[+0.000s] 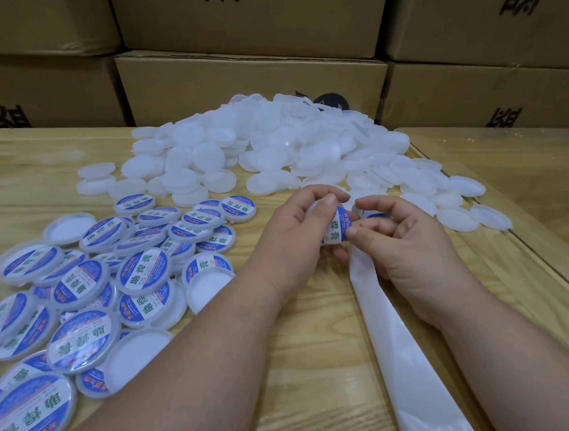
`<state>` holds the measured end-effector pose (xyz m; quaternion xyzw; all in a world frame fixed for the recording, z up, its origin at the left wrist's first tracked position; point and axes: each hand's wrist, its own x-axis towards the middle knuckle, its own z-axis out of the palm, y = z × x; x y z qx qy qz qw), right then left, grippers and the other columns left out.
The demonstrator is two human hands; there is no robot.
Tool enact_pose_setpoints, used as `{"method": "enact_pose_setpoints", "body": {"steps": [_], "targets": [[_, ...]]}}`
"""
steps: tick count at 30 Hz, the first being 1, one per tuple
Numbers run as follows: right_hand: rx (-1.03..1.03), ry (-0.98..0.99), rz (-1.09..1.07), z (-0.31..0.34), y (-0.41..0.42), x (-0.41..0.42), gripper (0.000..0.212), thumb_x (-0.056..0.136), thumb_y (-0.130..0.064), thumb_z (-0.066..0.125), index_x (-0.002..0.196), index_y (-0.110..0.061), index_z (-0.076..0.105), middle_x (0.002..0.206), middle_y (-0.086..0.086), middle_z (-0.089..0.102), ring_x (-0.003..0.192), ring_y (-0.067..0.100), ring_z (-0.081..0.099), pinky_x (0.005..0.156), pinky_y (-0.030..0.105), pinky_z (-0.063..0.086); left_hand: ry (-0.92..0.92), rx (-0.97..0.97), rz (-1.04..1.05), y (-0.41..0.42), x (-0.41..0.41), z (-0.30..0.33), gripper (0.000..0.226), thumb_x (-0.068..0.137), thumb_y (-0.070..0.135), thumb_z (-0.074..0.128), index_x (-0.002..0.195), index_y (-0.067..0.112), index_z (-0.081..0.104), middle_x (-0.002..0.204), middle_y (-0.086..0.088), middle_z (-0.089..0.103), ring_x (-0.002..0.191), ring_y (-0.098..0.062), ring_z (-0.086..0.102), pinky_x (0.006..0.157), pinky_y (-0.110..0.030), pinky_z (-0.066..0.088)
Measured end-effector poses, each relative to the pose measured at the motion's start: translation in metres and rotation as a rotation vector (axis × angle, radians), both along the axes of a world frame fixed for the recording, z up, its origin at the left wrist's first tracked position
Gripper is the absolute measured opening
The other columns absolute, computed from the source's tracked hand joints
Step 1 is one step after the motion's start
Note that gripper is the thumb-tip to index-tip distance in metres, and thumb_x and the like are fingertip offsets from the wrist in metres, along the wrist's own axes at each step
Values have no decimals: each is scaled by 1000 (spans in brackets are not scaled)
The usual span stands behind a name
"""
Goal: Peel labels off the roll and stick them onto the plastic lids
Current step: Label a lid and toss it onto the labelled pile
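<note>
Label (335,226) sits on a lid held edge-on between my hands, above the wooden table (305,351). It's blue and white; the green characters look like 助焊膏, running top to bottom. My left hand (298,234) grips the lid, thumb over the top, fingers curled behind. My right hand (398,236) pinches the label's right edge with curled fingertips. White backing strip (401,349) runs from under my right hand toward the near table edge, long axis leaning slightly right. Labelled lids (77,295) piled left carry the same print. Blank white lids (270,147) heaped beyond. Cardboard boxes (247,81) behind bear black characters, unreadable.
</note>
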<state>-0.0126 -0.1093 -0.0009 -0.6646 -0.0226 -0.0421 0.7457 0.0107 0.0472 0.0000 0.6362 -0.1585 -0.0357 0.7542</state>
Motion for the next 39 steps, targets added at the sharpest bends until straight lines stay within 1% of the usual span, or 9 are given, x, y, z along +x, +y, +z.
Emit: {"method": "enact_pose_setpoints", "body": {"steps": [6,13,16,19,21,25,31,35,39], "targets": [[7,-1,-3,-2,-1,1,32,90,-2,73,119,-12,62,87,11,79,73,22,77,62,21,56,-37,70,23,0,1,-3,17,105,15,50,104,23,65,107,-22,71,60,-7,66,51,-13,47],[51,16,-7,-3,-1,1,32,90,-3,74,119,-12,62,97,16,79,85,31,78,69,26,60,-89,132,73,-2,5,-10,21,100,17,56,106,35,64,102,1,76,80,-20,72,77,-40,61],[72,26,-5,-2,0,1,33,90,-4,75,120,-12,63,101,15,79,92,32,78,80,35,63,-117,183,104,-2,7,-11,33,98,8,57,106,40,62,102,9,74,77,-11,72,74,-27,58],[-21,24,-44,2,1,-1,31,90,-7,74,118,-18,67,98,9,80,65,15,70,57,22,53,-111,170,119,-1,7,-10,44,92,-2,53,105,40,60,103,10,72,71,-10,71,68,-19,55],[-67,15,-64,3,0,-1,26,93,-7,69,115,-20,68,96,6,81,51,12,59,43,19,40,-113,169,140,-1,6,-9,43,85,2,53,104,41,58,102,12,72,74,-13,72,68,-24,58],[-50,-13,-79,2,-1,-2,18,99,-9,61,113,-15,70,98,7,81,50,15,63,40,21,40,-125,179,160,-2,7,-11,42,80,8,55,103,43,58,101,13,73,81,-17,72,81,-42,61],[-15,-73,-218,1,-7,1,19,84,-20,60,97,-14,72,95,9,80,51,17,63,42,23,40,-95,90,201,0,8,-11,38,85,5,70,105,36,59,97,7,76,63,-10,68,60,-18,53],[16,-125,-355,-1,-12,3,14,81,-12,58,84,-16,71,77,12,77,44,14,52,42,19,40,-22,113,263,2,8,-5,15,92,37,70,105,29,69,91,6,78,54,-12,66,59,-22,49],[-22,-125,-457,-2,-15,5,18,78,-13,56,79,-21,71,66,6,72,44,14,48,44,19,40,108,5,260,5,8,-3,57,100,62,36,98,23,77,67,-2,73,43,-15,53,47,-20,41]]}}
